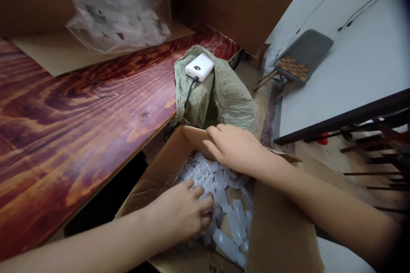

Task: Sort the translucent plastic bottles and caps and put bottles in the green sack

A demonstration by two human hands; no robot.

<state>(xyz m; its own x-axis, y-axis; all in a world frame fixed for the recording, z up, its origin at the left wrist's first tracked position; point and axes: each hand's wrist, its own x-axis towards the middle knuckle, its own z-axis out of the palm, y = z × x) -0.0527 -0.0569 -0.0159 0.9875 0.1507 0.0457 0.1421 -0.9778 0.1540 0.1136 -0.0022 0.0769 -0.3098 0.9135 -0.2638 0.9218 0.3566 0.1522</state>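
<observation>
A cardboard box (282, 226) stands open below me, with many small translucent white plastic pieces (235, 222) lying loose inside. My left hand (188, 211) reaches down into it over the pile. Its fingers are curled, the tips are hidden, and what they hold, if anything, does not show. At the box's far rim is my right hand (235, 147), its fingers hooked over the cardboard edge and gripping it. Bare box floor shows between some of the pieces.
Left of the box runs a glossy red-brown wooden tabletop (96, 115). A clear plastic bag (118, 21) of parts lies on cardboard there. Beyond the box, a white power bank (200, 67) with a black cable rests on a green woven sack (233, 94). A grey chair (301, 57) stands farther right.
</observation>
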